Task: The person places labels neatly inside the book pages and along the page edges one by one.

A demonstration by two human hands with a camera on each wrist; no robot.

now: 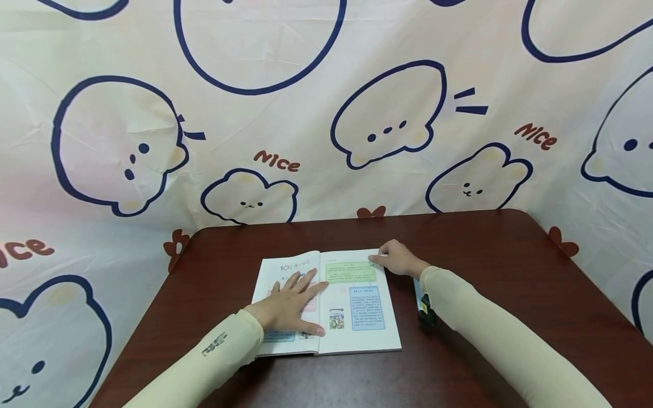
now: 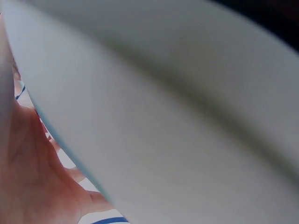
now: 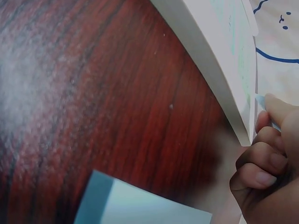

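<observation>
An open book [image 1: 357, 340] with printed text and coloured boxes lies on the table. My left hand [image 1: 288, 306] rests on its left page with the fingers spread, the thumb reaching the middle fold. At the top right corner of the right page, my right hand [image 1: 400, 259] pinches the page edge between thumb and index finger. The right wrist view shows the page corner [image 3: 260, 100] in that pinch, with the other fingers curled beside the thick page block [image 3: 205, 56]. A blurred pale surface, its kind unclear, fills most of the left wrist view.
The dark wooden table [image 1: 474, 243] runs to a cartoon-printed cloth [image 1: 316, 124] behind it. Under my right forearm lies a flat light-blue item [image 1: 418, 292], mostly hidden; its pale face and teal edge [image 3: 93, 198] show in the right wrist view.
</observation>
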